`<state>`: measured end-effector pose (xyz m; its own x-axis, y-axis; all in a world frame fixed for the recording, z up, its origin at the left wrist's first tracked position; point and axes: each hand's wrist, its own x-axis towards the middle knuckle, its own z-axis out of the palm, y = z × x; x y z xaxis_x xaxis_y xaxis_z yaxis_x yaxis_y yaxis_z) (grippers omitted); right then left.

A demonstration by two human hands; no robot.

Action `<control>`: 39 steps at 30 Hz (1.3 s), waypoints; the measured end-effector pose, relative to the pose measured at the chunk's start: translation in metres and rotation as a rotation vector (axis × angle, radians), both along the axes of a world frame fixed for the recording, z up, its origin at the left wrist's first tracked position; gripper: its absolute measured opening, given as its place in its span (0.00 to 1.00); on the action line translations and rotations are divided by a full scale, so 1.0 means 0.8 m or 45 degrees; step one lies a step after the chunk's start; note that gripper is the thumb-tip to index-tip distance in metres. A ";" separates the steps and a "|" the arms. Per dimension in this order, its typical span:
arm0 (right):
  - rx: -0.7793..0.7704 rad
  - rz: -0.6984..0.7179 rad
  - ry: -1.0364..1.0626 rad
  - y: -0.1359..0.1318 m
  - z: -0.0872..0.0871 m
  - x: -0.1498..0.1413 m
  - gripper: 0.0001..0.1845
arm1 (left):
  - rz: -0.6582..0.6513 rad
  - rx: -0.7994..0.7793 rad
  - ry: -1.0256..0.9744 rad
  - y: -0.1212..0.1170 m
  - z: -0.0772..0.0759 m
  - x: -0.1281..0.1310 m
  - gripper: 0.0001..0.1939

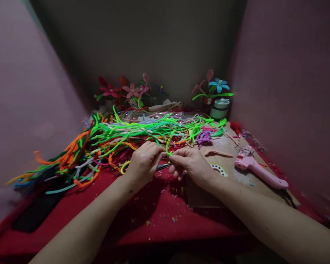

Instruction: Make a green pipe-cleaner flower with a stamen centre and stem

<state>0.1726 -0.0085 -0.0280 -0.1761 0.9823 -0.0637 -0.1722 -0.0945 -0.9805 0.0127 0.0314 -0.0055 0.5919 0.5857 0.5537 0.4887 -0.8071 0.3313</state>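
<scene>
A bright green pipe cleaner (168,143) is pinched between both hands, part of it standing up above the fingers. My left hand (145,157) has its thumb and forefinger closed on one side of it. From the other side, my right hand (189,164) grips it with the fingertips, its lower fingers curled beneath. Below the hands lies a pair of scissors, its yellow handle (124,167) and part of a blade showing; the rest is hidden by my left hand. Behind them spreads a large heap of coloured pipe cleaners (132,128), mostly green.
A pink glue gun (260,170) lies on a cardboard sheet (209,196) at right, near a white tape roll (219,169) and a purple pipe-cleaner bundle (204,138). A pale green jar (220,109) and pipe-cleaner flowers (219,85) stand behind. A dark flat object (34,212) lies left on the red cloth (121,229).
</scene>
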 end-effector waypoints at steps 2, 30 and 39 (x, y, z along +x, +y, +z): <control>-0.003 -0.008 0.003 0.000 -0.001 -0.001 0.15 | -0.005 0.251 0.079 -0.001 -0.005 0.000 0.08; 0.099 0.051 -0.320 0.001 0.008 0.004 0.11 | 0.100 -1.129 -0.241 -0.012 0.017 0.006 0.11; 0.268 -0.091 -0.348 0.004 -0.008 -0.002 0.09 | 0.111 -1.243 -0.454 -0.013 0.001 0.015 0.10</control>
<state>0.1712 -0.0053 -0.0344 -0.1108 0.9881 0.1064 0.1007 0.1177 -0.9879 0.0244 0.0208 -0.0043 0.4209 0.9058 -0.0490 0.2781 -0.0774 0.9574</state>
